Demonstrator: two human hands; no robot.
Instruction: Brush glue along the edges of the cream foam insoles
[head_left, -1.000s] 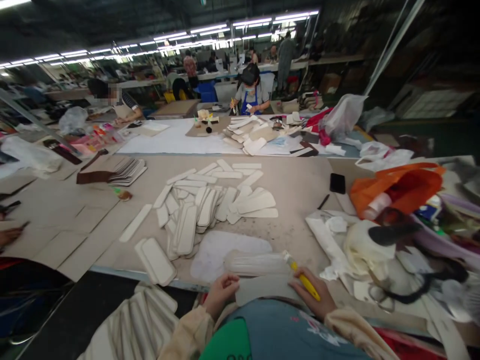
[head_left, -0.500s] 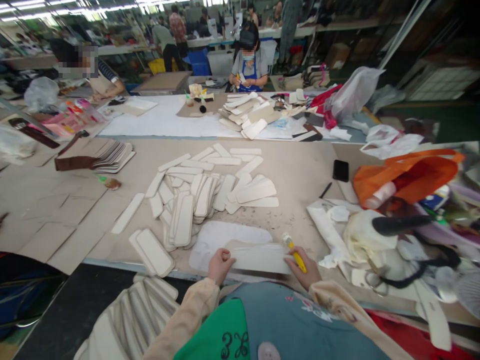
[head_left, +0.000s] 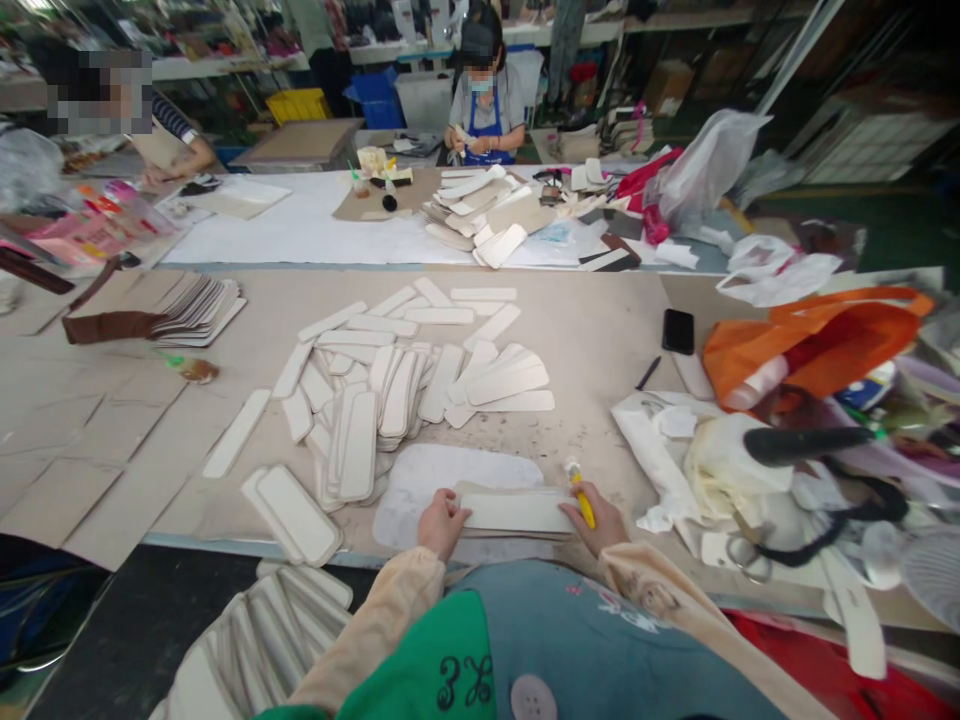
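Observation:
My left hand (head_left: 442,524) pinches the left end of a pale, flat panel (head_left: 514,513) at the table's front edge. At its other end, my right hand (head_left: 598,518) grips the panel too. A yellow-handled tool (head_left: 583,500) with a whitish tip is also tucked in my right hand, its tip pointing away from me; its exact kind is unclear. Under and behind the panel lies a white sheet (head_left: 465,465) with rounded corners. Farther off, similar rounded pale pieces (head_left: 409,390) form a loose heap, and two more (head_left: 300,510) lie left of my left hand.
More pale pieces (head_left: 247,640) are stacked low at front left. A brown-edged stack (head_left: 157,305) and a small glue bottle (head_left: 193,369) lie left. Rightward are a phone (head_left: 678,331), an orange bag (head_left: 810,350) and clutter. A person (head_left: 484,110) works across the table.
The panel has been lowered and tilted flatter between my hands, showing more of its face. My right hand has shifted slightly left with the yellow-handled tool. The camera view has tipped downward.

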